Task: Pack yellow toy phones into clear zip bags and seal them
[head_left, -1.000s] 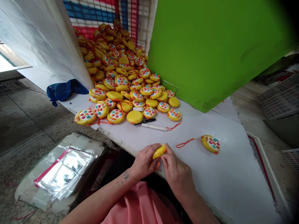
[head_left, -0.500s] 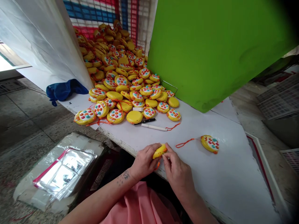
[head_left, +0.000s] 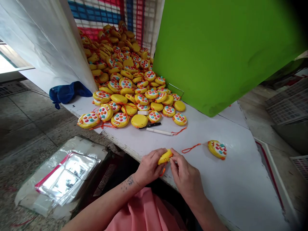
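My left hand [head_left: 148,166] is closed around a small yellow toy [head_left: 165,157], tipped on its edge just over the table's front edge. An orange cord [head_left: 163,170] hangs below it. My right hand [head_left: 187,175] is beside the toy's right end, thumb and forefinger pinched together; whatever is between them is too small to make out. Farther right on the table, a turtle-shaped yellow toy [head_left: 217,149] with coloured buttons lies face up, its orange cord loop [head_left: 191,148] stretched to the left.
Several similar toys form a large heap [head_left: 125,84] at the back. In front of it lie a black pen [head_left: 154,125] and a white stick [head_left: 159,131] with an orange cord. A green panel [head_left: 211,54] stands behind, a blue cloth [head_left: 69,92] at left, plastic pouches [head_left: 68,176] lower left.
My right hand's fingertips have shifted slightly right along the toy's end. My left hand keeps its hold on the toy. The whole view has shifted a little.
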### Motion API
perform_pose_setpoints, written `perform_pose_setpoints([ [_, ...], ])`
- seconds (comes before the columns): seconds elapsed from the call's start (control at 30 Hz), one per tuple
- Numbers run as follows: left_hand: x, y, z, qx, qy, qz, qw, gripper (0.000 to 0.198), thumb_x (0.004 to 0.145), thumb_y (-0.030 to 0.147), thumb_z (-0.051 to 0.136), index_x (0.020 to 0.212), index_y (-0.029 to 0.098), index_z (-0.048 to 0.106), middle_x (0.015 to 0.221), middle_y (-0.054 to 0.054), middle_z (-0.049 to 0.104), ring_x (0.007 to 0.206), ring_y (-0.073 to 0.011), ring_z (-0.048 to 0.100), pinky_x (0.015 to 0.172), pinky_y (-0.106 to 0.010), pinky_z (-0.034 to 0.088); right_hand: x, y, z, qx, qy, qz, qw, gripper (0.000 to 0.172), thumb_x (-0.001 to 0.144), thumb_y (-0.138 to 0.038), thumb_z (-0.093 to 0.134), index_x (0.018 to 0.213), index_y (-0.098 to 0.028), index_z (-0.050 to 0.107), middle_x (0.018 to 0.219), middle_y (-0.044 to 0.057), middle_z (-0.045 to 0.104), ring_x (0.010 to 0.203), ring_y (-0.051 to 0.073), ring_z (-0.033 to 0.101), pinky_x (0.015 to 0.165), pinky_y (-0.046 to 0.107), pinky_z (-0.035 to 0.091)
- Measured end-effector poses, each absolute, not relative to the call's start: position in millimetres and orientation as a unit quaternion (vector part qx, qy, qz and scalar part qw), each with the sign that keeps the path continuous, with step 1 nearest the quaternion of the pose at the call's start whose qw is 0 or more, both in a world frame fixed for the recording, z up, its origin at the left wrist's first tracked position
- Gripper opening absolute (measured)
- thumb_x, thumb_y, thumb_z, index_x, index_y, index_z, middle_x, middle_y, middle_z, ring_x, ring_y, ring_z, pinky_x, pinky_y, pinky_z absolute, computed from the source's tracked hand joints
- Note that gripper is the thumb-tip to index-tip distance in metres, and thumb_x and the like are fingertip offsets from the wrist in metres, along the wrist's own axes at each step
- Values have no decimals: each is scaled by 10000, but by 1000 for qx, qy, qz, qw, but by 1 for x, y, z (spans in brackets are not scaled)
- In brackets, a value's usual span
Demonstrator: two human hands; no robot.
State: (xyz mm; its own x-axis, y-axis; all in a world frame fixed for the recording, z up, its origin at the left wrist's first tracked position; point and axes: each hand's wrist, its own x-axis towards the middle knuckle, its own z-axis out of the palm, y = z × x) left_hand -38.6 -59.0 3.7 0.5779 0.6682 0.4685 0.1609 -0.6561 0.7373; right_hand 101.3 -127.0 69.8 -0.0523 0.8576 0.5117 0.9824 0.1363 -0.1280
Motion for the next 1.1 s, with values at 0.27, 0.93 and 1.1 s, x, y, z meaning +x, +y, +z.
perform_pose_setpoints([
  [0.27,-39,-59,4,825,253,385,328,461,876,192,498,1325,187,391,1272,-108,557,1175,-199,527,995,-345,451,102,-128,70,-640,-721,-124,234,115,957,-200,416,911,-177,518,1159,108,662,706,143,697,551,240,482],
  [0.93,-38,-59,2,827,253,386,320,460,881,194,477,1332,189,387,1274,-116,555,1179,-208,527,988,-369,465,98,-127,67,-646,-710,-137,244,147,958,-190,409,927,-158,549,1107,120,683,715,146,699,559,229,494],
  [1.1,-38,-60,4,822,253,386,333,458,884,196,477,1333,198,387,1281,-113,550,1184,-210,523,995,-376,455,101,-131,70,-620,-739,-100,242,160,952,-217,422,870,-173,551,1198,149,633,724,160,703,557,239,511],
])
